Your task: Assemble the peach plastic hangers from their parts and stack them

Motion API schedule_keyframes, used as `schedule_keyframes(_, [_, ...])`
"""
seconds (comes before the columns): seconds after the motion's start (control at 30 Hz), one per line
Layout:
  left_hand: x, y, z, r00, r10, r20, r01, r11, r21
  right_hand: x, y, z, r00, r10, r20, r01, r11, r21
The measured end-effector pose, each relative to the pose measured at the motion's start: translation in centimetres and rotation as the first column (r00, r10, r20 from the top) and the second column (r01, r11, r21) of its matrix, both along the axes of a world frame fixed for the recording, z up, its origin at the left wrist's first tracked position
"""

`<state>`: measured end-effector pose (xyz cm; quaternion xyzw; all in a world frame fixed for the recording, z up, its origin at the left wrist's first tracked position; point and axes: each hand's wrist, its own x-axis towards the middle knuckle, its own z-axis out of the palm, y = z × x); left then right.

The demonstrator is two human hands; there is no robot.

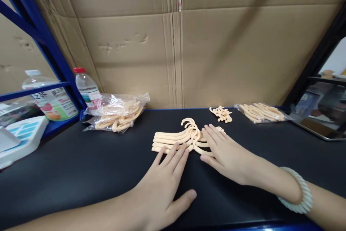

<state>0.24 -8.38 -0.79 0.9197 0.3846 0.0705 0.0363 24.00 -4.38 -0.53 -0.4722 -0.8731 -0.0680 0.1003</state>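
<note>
Nearest: left hand (162, 187), fingers spread, tips at the near-left edge of the cream plastic clothes hangers (173, 136); its grip is released, closed around nothing. Right hand (229, 155), bracelet (298, 191) at the wrist, rests flat over the hangers' right side; grip likewise slack.

Hangers lie overlapping on the black surface (81, 173), left arms roughly parallel, hooks bunched mid-row. Laying-out looks largely done; squaring-up seems partial, since hooks fan unevenly. Right ends are mostly covered, so cannot tell whether every hanger is whole.

Beyond the hangers, to the right: loose heap of small curved pieces (221, 114), apparently unused so far. Farther right, a clear bag (261, 112) of cream parts; beyond-left, more bagged parts (119, 115). Both lots remain in plastic; cannot tell if sealed.
</note>
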Motion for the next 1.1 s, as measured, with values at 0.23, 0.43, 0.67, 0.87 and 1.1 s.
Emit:
schedule_keyframes(0.23, [-0.1, 2.7, 0.6, 0.995, 0.049, -0.089, -0.055, 0.996, -0.067, -0.6, 2.1, -1.7, 0.996, -0.090, 0.026, 0.092, 0.994, -0.054])
schedule_keyframes(0.43, [-0.4, 6.2, 0.8, 0.994, 0.047, -0.094, -0.053, 0.996, -0.065, -1.1, 5.5, -1.7, 0.997, -0.078, 0.003, 0.079, 0.996, -0.045])
schedule_keyframes(0.67, [-0.3, 10.1, 1.1, 0.996, 0.024, -0.089, -0.029, 0.998, -0.056, -1.0, 9.7, -1.7, 0.998, -0.063, -0.012, 0.062, 0.997, -0.039])
schedule_keyframes(0.87, [-0.4, 10.7, 0.9, 0.998, 0.028, -0.057, -0.030, 0.999, -0.033, -0.9, 10.4, -1.7, 0.998, -0.068, -0.015, 0.068, 0.997, -0.022])
schedule_keyframes(1.1, [-0.6, 10.7, 0.5, 1.000, 0.012, -0.014, -0.012, 1.000, 0.011, -1.2, 9.6, -1.8, 0.988, -0.129, -0.086, 0.134, 0.989, 0.066])
